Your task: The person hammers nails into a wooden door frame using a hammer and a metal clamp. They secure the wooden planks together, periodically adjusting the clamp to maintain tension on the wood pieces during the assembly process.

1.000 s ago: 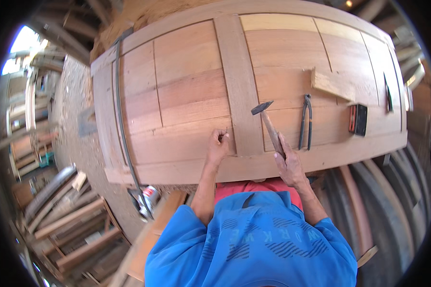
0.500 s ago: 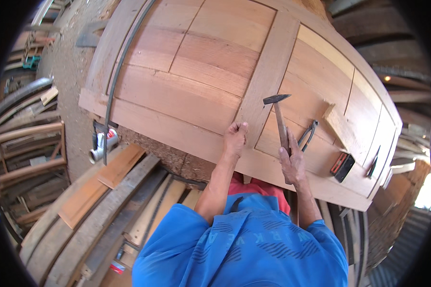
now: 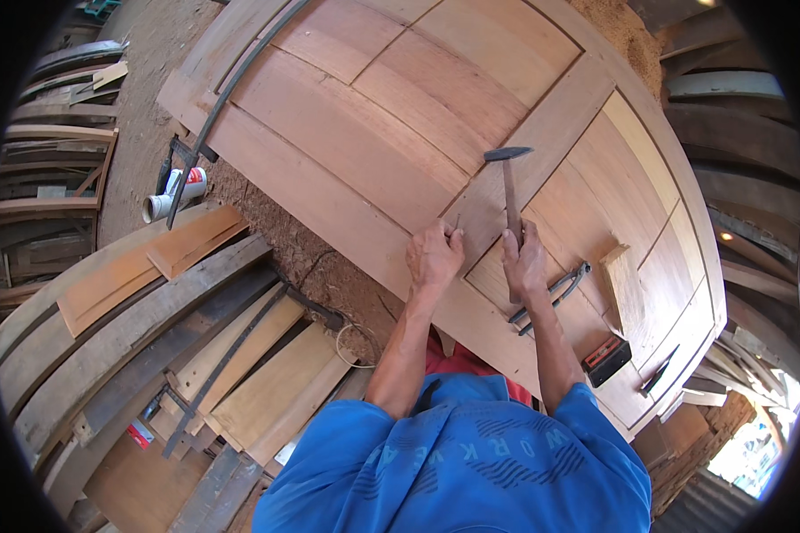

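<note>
A large panelled wooden door (image 3: 356,124) lies flat in front of me. My left hand (image 3: 436,258) is closed in a pinch over its middle rail, with a thin nail (image 3: 458,219) standing up from the fingertips. Just to the right, my right hand (image 3: 526,265) grips the wooden handle of a hammer (image 3: 509,155). The hammer's dark head is above the rail, apart from the nail. Beside my right forearm, pincers (image 3: 556,298) rest on the door.
On the door's right part lie a wood offcut (image 3: 620,286), a black and red box (image 3: 606,360) and a slim dark tool (image 3: 656,378). A long metal clamp (image 3: 240,84) crosses the left end. Stacked boards (image 3: 142,355) and a white can (image 3: 160,206) are at left.
The view has turned, so the door appears more slanted. Both hands have come closer together over the middle rail, with the hammer still in the right hand.
</note>
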Tool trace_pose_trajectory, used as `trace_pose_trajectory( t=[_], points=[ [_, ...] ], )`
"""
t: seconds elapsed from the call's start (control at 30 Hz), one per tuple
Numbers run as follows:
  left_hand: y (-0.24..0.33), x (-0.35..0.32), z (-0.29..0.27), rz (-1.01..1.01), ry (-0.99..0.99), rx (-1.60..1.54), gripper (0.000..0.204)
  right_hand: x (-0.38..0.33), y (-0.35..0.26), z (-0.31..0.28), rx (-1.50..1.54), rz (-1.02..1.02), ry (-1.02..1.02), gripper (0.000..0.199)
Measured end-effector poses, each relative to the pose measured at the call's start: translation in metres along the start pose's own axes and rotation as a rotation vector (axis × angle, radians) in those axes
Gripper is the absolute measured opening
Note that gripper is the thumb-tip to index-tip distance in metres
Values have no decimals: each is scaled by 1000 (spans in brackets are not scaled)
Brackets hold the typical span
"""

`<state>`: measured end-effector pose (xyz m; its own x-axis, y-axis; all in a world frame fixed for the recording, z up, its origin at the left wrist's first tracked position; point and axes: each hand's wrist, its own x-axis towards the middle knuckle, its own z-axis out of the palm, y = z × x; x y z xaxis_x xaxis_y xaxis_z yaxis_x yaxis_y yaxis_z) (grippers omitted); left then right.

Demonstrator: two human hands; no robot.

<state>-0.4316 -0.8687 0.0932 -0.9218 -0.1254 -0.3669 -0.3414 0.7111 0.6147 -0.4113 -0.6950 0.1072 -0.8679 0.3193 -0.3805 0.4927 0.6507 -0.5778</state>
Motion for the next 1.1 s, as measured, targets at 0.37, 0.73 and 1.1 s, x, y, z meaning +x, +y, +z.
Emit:
trace_pose_trajectory(
  t=[0.37, 0.73, 1.1],
  points=[
    [-8, -11, 54, -276, -272, -1037, 21, 7, -18, 8, 350, -189, -225, 19],
    [12, -21, 37, 176, 193, -198, 29, 51, -33, 30, -141, -428, -59, 20],
    [-9, -21, 41, 382, 333, -22, 46, 59, -35, 37, -134, -536, -13, 16]
  ],
)
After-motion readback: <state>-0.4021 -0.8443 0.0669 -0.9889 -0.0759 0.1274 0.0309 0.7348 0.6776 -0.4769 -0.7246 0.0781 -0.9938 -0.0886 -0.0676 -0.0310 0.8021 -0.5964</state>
